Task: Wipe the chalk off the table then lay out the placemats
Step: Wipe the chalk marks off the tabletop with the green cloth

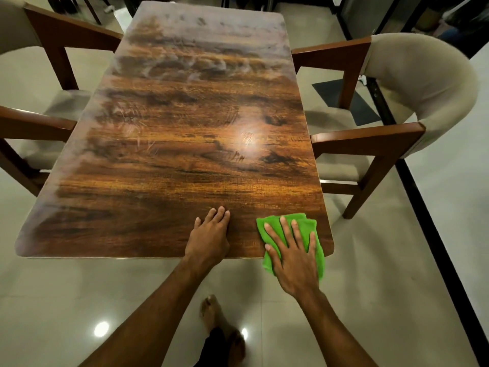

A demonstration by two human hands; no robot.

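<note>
Plainly, the chalk [185, 64] is far from gone: pale, cloudy smears cover the top of the wooden table [164, 181] in the upper middle of the frame and run down its left edge, with fainter streaks across the centre. The strip along the bottom edge looks darker and cleaner, apart from a haze at its lower-left corner (the bright spot right of centre reads as a lamp's reflection, not chalk). A folded green cloth [304, 225] lies at the table's lower-right corner, part of it hanging over the near edge. The right hand [293, 255] presses flat on the cloth, fingers straight and spread, not curled round it. The left hand [211, 234] rests palm down on bare wood just beside it, fingers together and straight, holding nothing, likely as a brace. The two hands are apart. Cushioned wooden chairs stand at the left [66, 30] and right [423, 83] of the table, and a bare foot [211, 311] shows on the glossy tiled floor [79, 300] at the bottom. By my judgement the wiping is at an early stage, with most of the surface left to do. No placemats are in view, so that whole step remains.
</note>
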